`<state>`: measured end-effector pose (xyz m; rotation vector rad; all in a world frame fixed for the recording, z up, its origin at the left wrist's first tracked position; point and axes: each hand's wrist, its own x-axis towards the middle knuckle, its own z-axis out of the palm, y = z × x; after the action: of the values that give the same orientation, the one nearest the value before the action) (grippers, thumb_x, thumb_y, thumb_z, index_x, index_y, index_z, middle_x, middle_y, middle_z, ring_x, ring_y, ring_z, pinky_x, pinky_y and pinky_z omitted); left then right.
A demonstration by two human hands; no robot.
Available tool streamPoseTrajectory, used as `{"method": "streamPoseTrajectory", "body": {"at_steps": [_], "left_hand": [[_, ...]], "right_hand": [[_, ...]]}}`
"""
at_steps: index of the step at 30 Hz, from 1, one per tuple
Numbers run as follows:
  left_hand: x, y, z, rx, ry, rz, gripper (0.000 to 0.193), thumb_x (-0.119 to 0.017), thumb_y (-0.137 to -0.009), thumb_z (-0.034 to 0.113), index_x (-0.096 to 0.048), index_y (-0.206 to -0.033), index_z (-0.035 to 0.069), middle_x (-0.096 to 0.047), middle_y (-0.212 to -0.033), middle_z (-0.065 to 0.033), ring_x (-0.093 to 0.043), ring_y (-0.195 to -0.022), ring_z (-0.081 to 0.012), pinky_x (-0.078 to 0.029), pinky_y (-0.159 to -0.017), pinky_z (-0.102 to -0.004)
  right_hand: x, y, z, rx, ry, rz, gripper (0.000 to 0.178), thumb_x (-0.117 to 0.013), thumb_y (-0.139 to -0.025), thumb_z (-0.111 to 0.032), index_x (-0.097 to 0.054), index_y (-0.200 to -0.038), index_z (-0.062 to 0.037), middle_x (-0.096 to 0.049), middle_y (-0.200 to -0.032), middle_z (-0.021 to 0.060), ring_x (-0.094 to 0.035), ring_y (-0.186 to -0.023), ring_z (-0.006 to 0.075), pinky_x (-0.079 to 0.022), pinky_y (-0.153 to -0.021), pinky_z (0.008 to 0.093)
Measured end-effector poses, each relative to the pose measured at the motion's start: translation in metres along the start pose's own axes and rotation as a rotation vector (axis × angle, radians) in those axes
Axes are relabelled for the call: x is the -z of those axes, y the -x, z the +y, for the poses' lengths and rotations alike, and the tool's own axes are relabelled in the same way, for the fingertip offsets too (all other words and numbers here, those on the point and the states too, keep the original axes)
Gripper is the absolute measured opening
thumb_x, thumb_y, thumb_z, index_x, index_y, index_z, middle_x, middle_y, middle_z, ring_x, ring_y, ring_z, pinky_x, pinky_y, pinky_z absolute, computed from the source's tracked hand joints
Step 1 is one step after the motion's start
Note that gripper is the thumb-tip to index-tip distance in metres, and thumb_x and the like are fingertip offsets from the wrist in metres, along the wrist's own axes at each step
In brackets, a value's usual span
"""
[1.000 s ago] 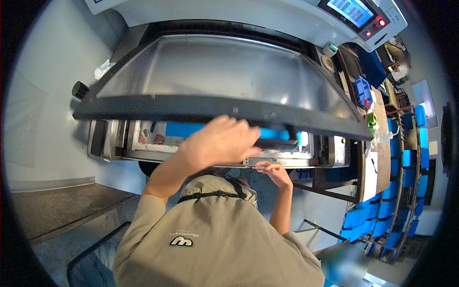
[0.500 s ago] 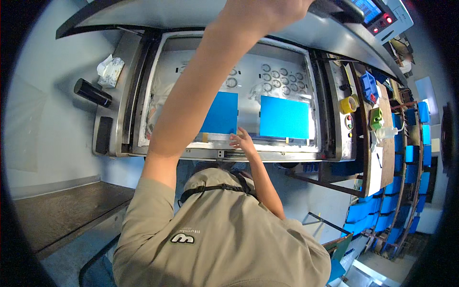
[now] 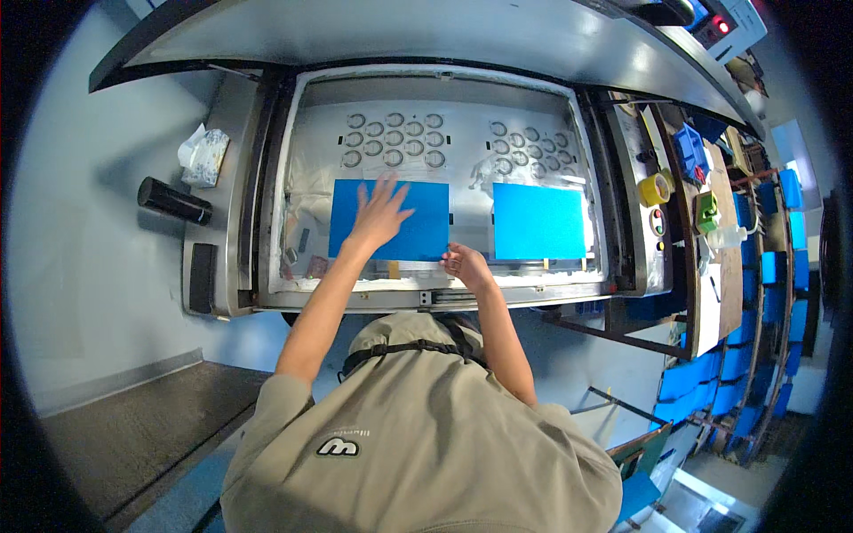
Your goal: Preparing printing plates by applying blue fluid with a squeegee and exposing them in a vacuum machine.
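The left hand (image 3: 380,216) over a blue sheet's face, the right hand (image 3: 465,265) at its corner

The near blue sheet (image 3: 428,224) lies flat on the pale bed (image 3: 475,99) of an open machine, just left of the middle of the frame. Its long axis runs left to right across the picture, so its short sides point up and down the frame.

The left hand is the one over the body of the sheet: open, fingers spread and pointing toward the top of the frame, its forearm coming up across the sheet's lower edge. Whether the palm or fingertips press on the surface cannot be told from this view. The right hand is at the lower right corner of the same sheet, fingers partly curled; whether they pinch that corner or are only beside it cannot be made out.

A second blue sheet (image 3: 539,222) lies to the right, well apart from the first, with its long axis the same way. The right hand is below the gap between the two sheets, nearer the first. Above each sheet in the frame is a group of ring shapes (image 3: 394,139). A raised lid (image 3: 426,37) spans the top of the picture.
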<state>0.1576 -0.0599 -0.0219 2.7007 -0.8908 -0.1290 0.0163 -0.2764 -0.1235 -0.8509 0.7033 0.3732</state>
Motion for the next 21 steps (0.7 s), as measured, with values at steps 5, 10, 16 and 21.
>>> {"method": "streamPoseTrajectory", "body": {"at_steps": [5, 10, 16, 21], "left_hand": [[-0.055, 0.063, -0.059, 0.456, 0.213, -0.176, 0.061, -0.051, -0.098, 0.047, -0.040, -0.147, 0.012, -0.024, -0.157, -0.0199, -0.024, -0.144, -0.0418, -0.017, -0.110, -0.0700], [-0.069, 0.084, -0.081, 0.578, 0.335, -0.149, 0.069, -0.046, -0.098, 0.053, -0.027, -0.153, 0.014, -0.018, -0.158, -0.0237, -0.025, -0.141, -0.0492, -0.019, -0.107, -0.0730], [-0.057, 0.078, -0.082, 0.556, 0.223, -0.309, 0.075, -0.039, -0.098, 0.059, -0.020, -0.155, 0.014, -0.016, -0.158, -0.0269, -0.023, -0.141, -0.0503, -0.019, -0.107, -0.0737], [-0.048, 0.075, -0.086, 0.541, 0.236, -0.368, 0.075, -0.036, -0.098, 0.060, -0.019, -0.155, 0.013, -0.015, -0.158, -0.0270, -0.024, -0.140, -0.0522, -0.021, -0.107, -0.0724]], "right_hand": [[0.009, -0.013, 0.006, -0.002, -0.020, 0.072, 0.035, -0.059, -0.095, -0.026, -0.057, -0.119, -0.0009, -0.057, -0.082, 0.0036, -0.057, -0.074, 0.0187, -0.046, -0.067, 0.0332], [-0.011, -0.020, -0.003, -0.005, 0.104, 0.134, 0.029, -0.069, -0.090, -0.030, -0.063, -0.097, -0.0034, -0.052, -0.076, 0.0018, -0.050, -0.068, 0.0146, -0.041, -0.062, 0.0292], [-0.048, -0.025, -0.022, 0.126, 0.237, 0.206, 0.035, -0.075, -0.086, -0.038, -0.060, -0.096, -0.0091, -0.045, -0.075, -0.0044, -0.045, -0.066, 0.0080, -0.034, -0.057, 0.0238], [-0.083, -0.017, -0.059, 0.184, 0.673, 0.135, 0.036, -0.071, -0.091, -0.027, -0.060, -0.121, -0.0093, -0.063, -0.095, 0.0002, -0.051, -0.078, 0.0052, -0.041, -0.065, 0.0242]]}}
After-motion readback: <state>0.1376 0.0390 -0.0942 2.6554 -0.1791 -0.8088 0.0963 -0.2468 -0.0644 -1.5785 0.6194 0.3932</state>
